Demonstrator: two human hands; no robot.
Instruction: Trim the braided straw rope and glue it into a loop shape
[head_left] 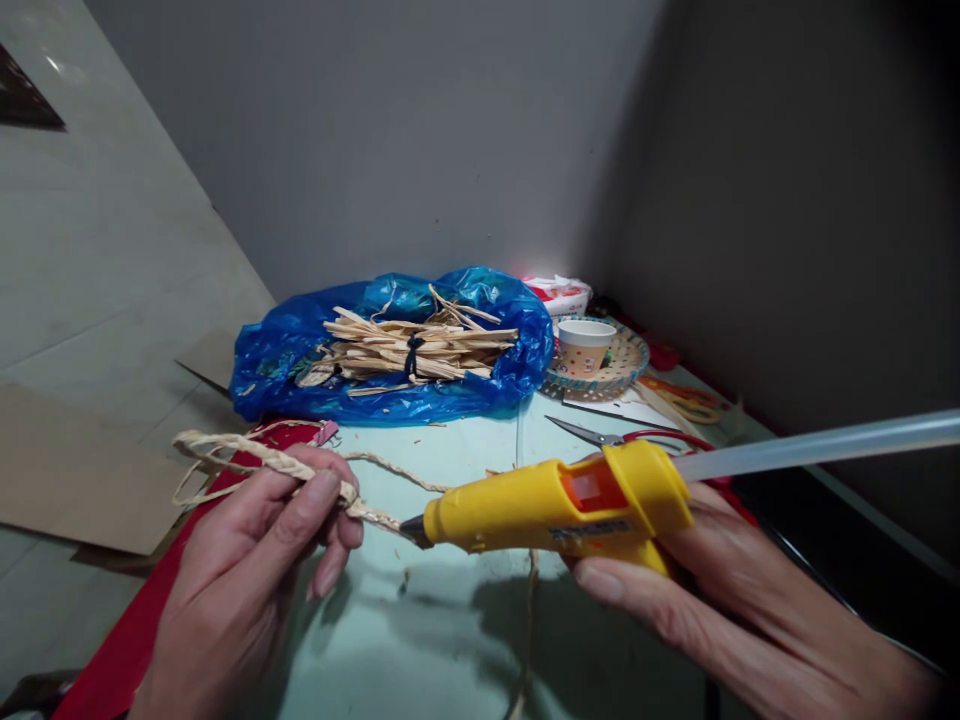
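Note:
My left hand [262, 545] pinches a pale braided straw cord [281, 462] between thumb and fingers, with loops of it sticking out to the left. On the right, my right hand [720, 580] is wrapped round the handle of a yellow hot glue gun [517, 505]. Its dark nozzle points left and meets the stretch of cord just beyond my left fingertips; whether glue is coming out I cannot tell. A long translucent glue stick [817, 445] juts from the back of the gun. More cord runs behind the gun and hangs down below it.
A tied bundle of dry straw strips [420, 350] lies on a blue plastic bag [292, 400] at the back. Right of it, a paper cup [585, 350] stands in a woven tray [628, 365]. Red-handled scissors [600, 435] lie behind the gun. A grey wall [420, 150] rises behind the table.

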